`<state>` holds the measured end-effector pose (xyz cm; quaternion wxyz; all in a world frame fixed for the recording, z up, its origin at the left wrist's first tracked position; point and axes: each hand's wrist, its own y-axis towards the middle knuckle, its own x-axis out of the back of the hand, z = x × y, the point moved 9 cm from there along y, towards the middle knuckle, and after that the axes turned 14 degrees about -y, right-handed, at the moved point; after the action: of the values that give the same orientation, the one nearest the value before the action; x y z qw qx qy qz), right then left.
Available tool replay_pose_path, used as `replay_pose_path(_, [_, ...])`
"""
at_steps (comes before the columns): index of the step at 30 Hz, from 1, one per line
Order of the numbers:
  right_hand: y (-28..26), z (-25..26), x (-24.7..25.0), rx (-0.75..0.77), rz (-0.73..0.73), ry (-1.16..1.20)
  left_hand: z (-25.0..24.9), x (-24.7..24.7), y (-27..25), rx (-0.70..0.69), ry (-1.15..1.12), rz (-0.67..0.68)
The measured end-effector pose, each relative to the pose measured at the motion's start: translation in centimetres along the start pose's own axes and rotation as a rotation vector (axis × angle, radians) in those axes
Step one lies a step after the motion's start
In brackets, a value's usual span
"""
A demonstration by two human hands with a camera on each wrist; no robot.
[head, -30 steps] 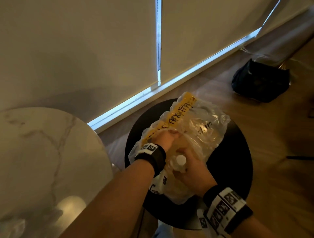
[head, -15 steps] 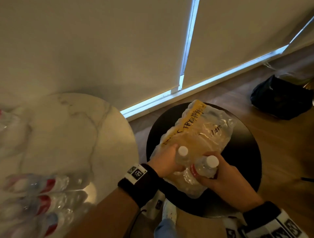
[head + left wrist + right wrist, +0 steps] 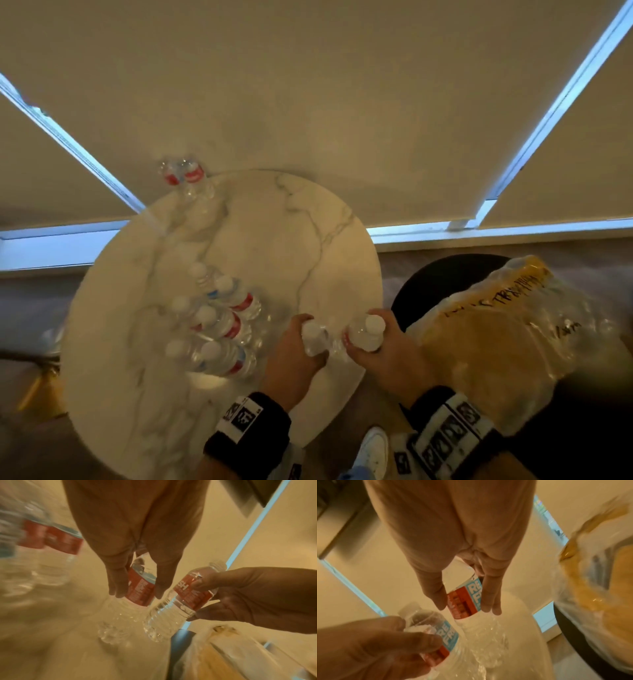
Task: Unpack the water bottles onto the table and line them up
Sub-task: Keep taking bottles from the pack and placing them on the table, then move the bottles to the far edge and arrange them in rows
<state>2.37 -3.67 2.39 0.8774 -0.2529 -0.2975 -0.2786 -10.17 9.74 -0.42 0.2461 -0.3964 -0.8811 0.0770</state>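
Each hand carries one water bottle over the near right part of the round marble table (image 3: 308,219). The left hand (image 3: 294,346) has its fingers and thumb curled round the label band of the left bottle (image 3: 313,337), and the right hand (image 3: 383,349) grips the right bottle (image 3: 366,334) the same way, caps up and the two bottles just beside each other. In the left wrist view both bottle bases (image 3: 111,632) look close to the tabletop, though blur makes it hard to tell whether either one touches yet.

The step in hand is the set-down: two bottles are out of the torn shrink-wrap pack (image 3: 507,339), which lies on the black stool (image 3: 442,274) to the right (more bottles seem to remain under the plastic). Six bottles (image 3: 219,325) already stand in a double row on the left half of the table, and another pair (image 3: 185,174) stands at its far edge.

The next move calls for carrying this pair leftward to the near end of that row, lowering them upright, and letting go without knocking the neighbours.
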Motion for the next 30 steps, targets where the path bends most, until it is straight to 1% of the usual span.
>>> replay_pose_path(3, [2.9, 1.1, -3.4, -0.016, 0.042, 0.011, 0.9, 2.6, 0.9, 0.015, -0.028, -0.056])
replay_pose_path(8, [5.2, 2.6, -6.2, 0.000, 0.022, -0.067, 2.1, 4.6, 1.5, 0.002, -0.056, -0.048])
replay_pose_path(10, [5.3, 2.2, -5.8, -0.003, 0.023, -0.083, 2.1, 3.7, 1.7, 0.007, -0.012, -0.022])
replay_pose_path(13, [5.6, 1.9, -5.9, -0.012, 0.068, -0.111, 2.6, 3.8, 2.0, 0.038, 0.073, -0.002])
replay_pose_path(17, [5.9, 1.9, -5.4, -0.025, 0.163, -0.109, 2.6, 3.7, 2.0, 0.076, 0.125, 0.056])
replay_pose_path(20, [5.4, 2.9, -4.3, -0.031, 0.244, -0.097, 1.2, 4.6, 0.7, 0.096, 0.151, 0.090])
replay_pose_path(22, [5.1, 3.9, -2.9, -0.016, 0.253, -0.146, -0.5, 6.0, -0.6, 0.049, 0.108, 0.094])
replay_pose_path(24, [5.0, 5.8, -1.1, 0.022, 0.217, -0.197, -2.3, 8.2, -2.0, -0.013, 0.071, 0.085])
replay_pose_path(27, [5.4, 10.1, 1.3, 0.106, 0.139, -0.274, -5.0, 13.7, -3.2, -0.140, 0.084, 0.020])
replay_pose_path(30, [6.4, 15.3, 2.0, 0.194, 0.112, -0.335, -7.6, 20.2, -2.7, -0.284, 0.133, -0.033])
